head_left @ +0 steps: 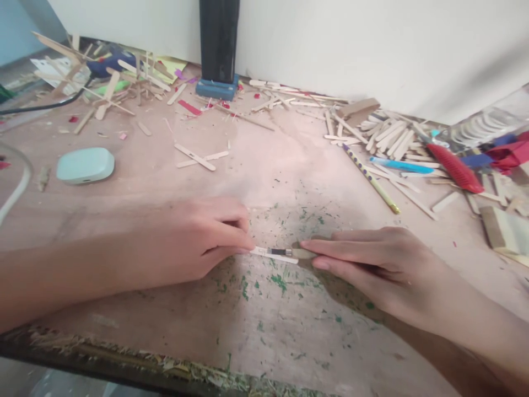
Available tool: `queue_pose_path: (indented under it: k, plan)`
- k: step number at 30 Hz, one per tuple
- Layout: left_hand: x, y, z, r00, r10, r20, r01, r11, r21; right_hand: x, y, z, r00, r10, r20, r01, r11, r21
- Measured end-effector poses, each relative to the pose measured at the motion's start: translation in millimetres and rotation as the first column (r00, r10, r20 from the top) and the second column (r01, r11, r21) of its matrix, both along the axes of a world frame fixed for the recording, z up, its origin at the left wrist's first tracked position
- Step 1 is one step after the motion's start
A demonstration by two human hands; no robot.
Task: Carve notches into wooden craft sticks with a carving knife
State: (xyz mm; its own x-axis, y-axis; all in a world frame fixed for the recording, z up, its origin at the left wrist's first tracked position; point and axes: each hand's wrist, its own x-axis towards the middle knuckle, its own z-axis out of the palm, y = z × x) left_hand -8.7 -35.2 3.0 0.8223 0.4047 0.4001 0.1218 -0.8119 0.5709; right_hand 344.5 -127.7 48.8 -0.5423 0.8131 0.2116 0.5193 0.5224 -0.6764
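My left hand (pixel 212 237) is closed, its fingertips pinching one end of a pale craft stick (pixel 289 259) low over the tabletop. Faint dark marks show on the stick near those fingers. From the right, my right hand (pixel 372 264) grips a slim tool (pixel 303 253) between thumb and fingers. The tool has a beige handle, a short silver collar and a dark flat tip, which lies along or just above the stick; I cannot tell whether they touch. Its exact kind is unclear. Green shavings (pixel 279 283) are scattered beneath and around both hands.
Loose craft sticks (pixel 390 135) pile up at the back right, beside a patterned pencil (pixel 372 179), a blue pen (pixel 403 165) and a red-handled tool (pixel 454 168). A mint case (pixel 85 165) sits left. Behind stands a black post (pixel 219 44); a blue glue gun (pixel 113 64) lies amid scraps.
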Motion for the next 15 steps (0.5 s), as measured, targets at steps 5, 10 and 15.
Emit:
queue_pose_path:
  k: [5, 10, 15]
  plan:
    - [-1.3, 0.2, -1.8, 1.000, -0.002, -0.007, 0.002, 1.000, -0.020, 1.4, -1.0, -2.3, 1.000, 0.001, 0.023, -0.001, 1.000, 0.008]
    - [-1.7, 0.5, 1.9, 1.000, -0.006, -0.024, 0.005, 0.999, -0.036, 2.2, 1.2, -1.2, 1.000, 0.010, 0.023, -0.010, 1.000, 0.011]
    - [-1.2, 1.3, 0.6, 1.000, -0.001, -0.023, 0.000, 0.999, -0.039, 1.3, 0.8, -1.4, 1.000, 0.018, 0.019, -0.018, 1.000, 0.019]
